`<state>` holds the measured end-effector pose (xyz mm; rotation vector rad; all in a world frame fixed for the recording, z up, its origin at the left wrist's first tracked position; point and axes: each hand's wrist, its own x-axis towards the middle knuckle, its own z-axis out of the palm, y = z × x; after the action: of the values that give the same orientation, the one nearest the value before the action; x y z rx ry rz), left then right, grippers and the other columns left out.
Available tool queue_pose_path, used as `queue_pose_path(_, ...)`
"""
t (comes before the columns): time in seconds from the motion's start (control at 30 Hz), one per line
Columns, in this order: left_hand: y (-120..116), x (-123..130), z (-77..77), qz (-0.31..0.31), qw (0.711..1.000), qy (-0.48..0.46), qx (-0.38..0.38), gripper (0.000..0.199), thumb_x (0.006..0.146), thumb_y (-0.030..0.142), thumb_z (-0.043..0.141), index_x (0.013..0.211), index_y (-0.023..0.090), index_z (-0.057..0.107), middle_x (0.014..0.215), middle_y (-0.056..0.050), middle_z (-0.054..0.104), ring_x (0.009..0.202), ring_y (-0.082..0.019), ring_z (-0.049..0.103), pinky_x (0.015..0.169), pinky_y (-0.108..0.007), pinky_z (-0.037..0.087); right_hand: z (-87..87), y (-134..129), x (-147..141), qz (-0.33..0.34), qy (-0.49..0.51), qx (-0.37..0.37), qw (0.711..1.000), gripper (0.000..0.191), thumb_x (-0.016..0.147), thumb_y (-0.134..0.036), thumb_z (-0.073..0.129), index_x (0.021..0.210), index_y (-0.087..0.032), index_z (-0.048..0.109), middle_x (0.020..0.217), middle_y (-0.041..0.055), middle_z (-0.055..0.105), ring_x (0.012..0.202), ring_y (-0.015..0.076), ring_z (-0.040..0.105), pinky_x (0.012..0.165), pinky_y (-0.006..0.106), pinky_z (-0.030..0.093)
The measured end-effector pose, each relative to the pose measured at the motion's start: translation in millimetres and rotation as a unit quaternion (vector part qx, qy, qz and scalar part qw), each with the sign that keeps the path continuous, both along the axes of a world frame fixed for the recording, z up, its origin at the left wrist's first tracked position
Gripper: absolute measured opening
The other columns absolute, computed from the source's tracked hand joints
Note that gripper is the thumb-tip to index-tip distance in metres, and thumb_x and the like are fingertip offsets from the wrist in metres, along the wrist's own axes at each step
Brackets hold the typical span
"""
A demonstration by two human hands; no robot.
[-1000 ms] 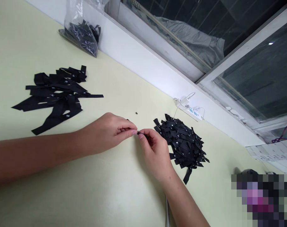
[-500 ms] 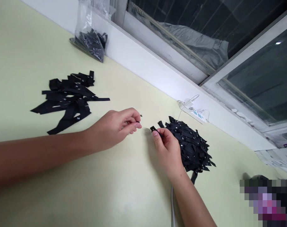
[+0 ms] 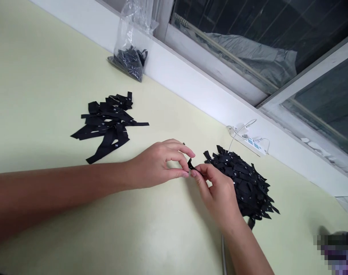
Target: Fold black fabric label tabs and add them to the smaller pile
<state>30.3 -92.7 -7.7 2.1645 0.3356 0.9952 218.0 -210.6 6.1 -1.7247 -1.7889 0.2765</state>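
A pale yellow-green table [image 3: 42, 76] fills most of the frame, running from the lower left up to a white ledge [image 3: 191, 86] that crosses diagonally from the upper left toward the right edge, with a dark window [image 3: 277, 34] above it in the upper right. Right of centre, on the table, lies a dense round heap of short black labels [image 3: 245, 187], each with a small white mark, its near edge partly hidden behind the right hand. Left of centre, well apart from that heap, sits a looser pile of longer black strips [image 3: 107, 124], spread flat and overlapping. At the top centre a clear plastic bag [image 3: 132, 42] leans against the ledge, with more black pieces gathered in its bottom. A white power strip [image 3: 250, 139] with thin white cables lies at the foot of the ledge, just beyond the round heap. The left hand [image 3: 159, 166] reaches in from the lower left on a long bare forearm, its thumb and forefinger brought together in a pinch at the end of a small black label [image 3: 191, 165]. The right hand [image 3: 219, 191] comes up from the bottom edge, its fingers curled and its thumb and forefinger pinching the other end of the same label. That label is held just above the table at the centre of the frame, between the two hands and just beside the left rim of the round heap.
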Motion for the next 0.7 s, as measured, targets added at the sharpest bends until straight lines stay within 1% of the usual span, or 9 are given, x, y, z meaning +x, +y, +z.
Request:
queue_pose_path(0.07, 1.2, 0.3, -2.2, -0.011, 1.0, 0.02, 0.005, 0.007, 0.086, 0.018, 0.075, 0.079, 0.021, 0.074, 0.119, -0.004, 0.075, 0.118, -0.022, 0.065, 0.104, -0.038, 0.049, 0.9, -0.8, 0.9, 0.029, -0.037, 0.017, 0.999, 0.01, 0.101, -0.027, 0.056, 0.097, -0.022, 0.064, 0.083, 0.0011, 0.071, 0.07, 0.0147, 0.064, 0.062, 0.027, 0.049)
queue_pose_path(0.13, 2.3, 0.2, -3.2, -0.014, 0.999, 0.039, 0.019, 0.008, 0.086, 0.018, 0.075, 0.079, 0.022, 0.073, 0.113, -0.001, 0.078, 0.119, -0.023, 0.065, 0.109, -0.041, 0.043, 1.3, -0.8, 1.5, 0.052, -0.061, 0.036, 0.996, 0.01, 0.101, -0.025, 0.056, 0.098, -0.022, 0.064, 0.084, 0.0019, 0.071, 0.071, 0.0157, 0.066, 0.065, 0.028, 0.051)
queue_pose_path(0.23, 2.4, -0.3, -1.5, -0.007, 0.998, 0.048, 0.038, 0.01, 0.087, 0.018, 0.074, 0.079, 0.023, 0.072, 0.099, 0.002, 0.08, 0.112, -0.022, 0.068, 0.11, -0.042, 0.039, 1.8, -0.4, 1.0, 0.065, -0.067, 0.047, 0.995, 0.01, 0.102, -0.025, 0.056, 0.099, -0.023, 0.065, 0.085, 0.002, 0.072, 0.072, 0.0162, 0.067, 0.066, 0.029, 0.053)
queue_pose_path(0.37, 1.1, -0.9, 2.4, -0.007, 0.997, 0.055, 0.044, 0.01, 0.088, 0.019, 0.073, 0.079, 0.023, 0.072, 0.085, 0.002, 0.077, 0.098, -0.019, 0.069, 0.104, -0.039, 0.042, 1.8, -0.6, -1.2, 0.06, -0.052, 0.041, 0.996, 0.009, 0.101, -0.025, 0.058, 0.099, -0.024, 0.066, 0.084, 0.0009, 0.073, 0.07, 0.0157, 0.068, 0.063, 0.028, 0.053)
queue_pose_path(0.53, 0.5, -1.2, 3.3, -0.004, 0.998, 0.055, 0.035, 0.009, 0.089, 0.022, 0.072, 0.08, 0.022, 0.072, 0.082, 0.001, 0.075, 0.09, -0.018, 0.067, 0.095, -0.035, 0.046, 1.6, -0.9, -2.8, 0.059, -0.044, 0.039, 0.997, 0.008, 0.1, -0.024, 0.059, 0.099, -0.024, 0.067, 0.084, 0.0005, 0.074, 0.07, 0.0156, 0.068, 0.063, 0.028, 0.052)
queue_pose_path(0.7, 0.0, -1.8, 3.9, 0.006, 0.998, 0.06, 0.033, 0.009, 0.088, 0.023, 0.073, 0.08, 0.021, 0.069, 0.079, 0.003, 0.071, 0.083, -0.015, 0.064, 0.091, -0.032, 0.046, 2.3, -0.4, -3.5, 0.066, -0.04, 0.041, 0.996, 0.008, 0.1, -0.023, 0.059, 0.098, -0.023, 0.067, 0.086, 0.0009, 0.074, 0.072, 0.0156, 0.069, 0.064, 0.028, 0.053)
